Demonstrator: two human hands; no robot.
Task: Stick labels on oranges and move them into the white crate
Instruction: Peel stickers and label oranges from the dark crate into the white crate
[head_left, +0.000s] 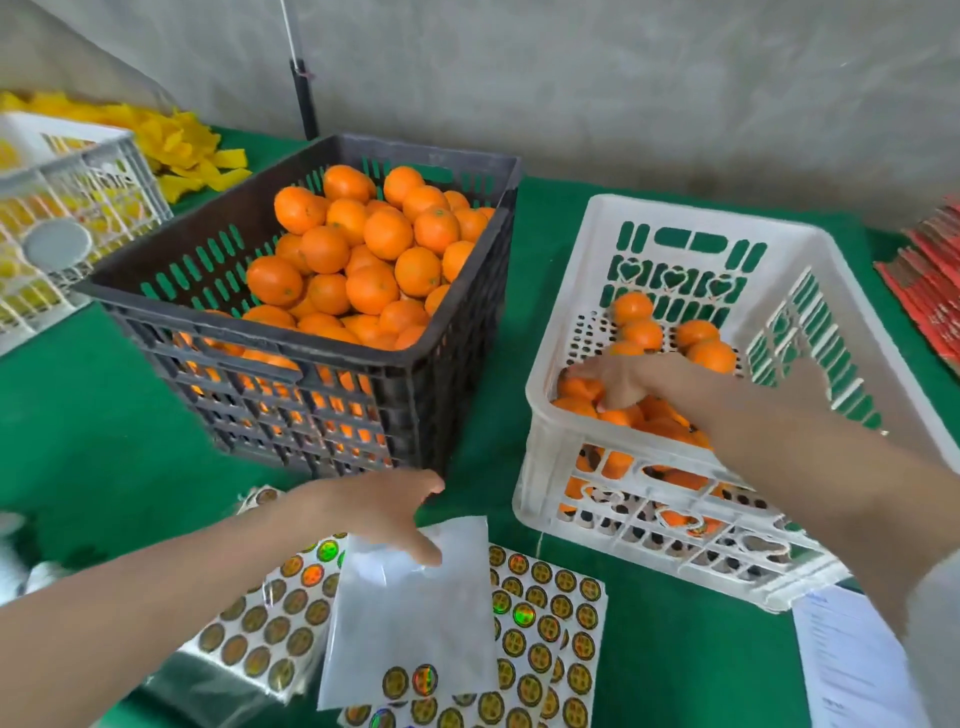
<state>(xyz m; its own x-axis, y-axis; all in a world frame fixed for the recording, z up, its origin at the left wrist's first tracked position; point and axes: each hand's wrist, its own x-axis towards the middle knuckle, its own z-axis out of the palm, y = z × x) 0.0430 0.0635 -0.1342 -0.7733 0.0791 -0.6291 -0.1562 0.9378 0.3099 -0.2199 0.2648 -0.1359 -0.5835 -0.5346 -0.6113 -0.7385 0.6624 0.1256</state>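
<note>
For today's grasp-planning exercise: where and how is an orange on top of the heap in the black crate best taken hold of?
Come straight down from above and cup the upper half of the top orange. It is round and sits exposed on the heap, while its neighbours and the walls of the black crate block its sides.

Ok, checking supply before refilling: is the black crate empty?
No, the black crate is piled nearly to its rim with oranges.

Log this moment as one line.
right hand: inside white crate, among oranges, grip unclear | left hand: open, touching label sheet | black crate: heaped full
</note>
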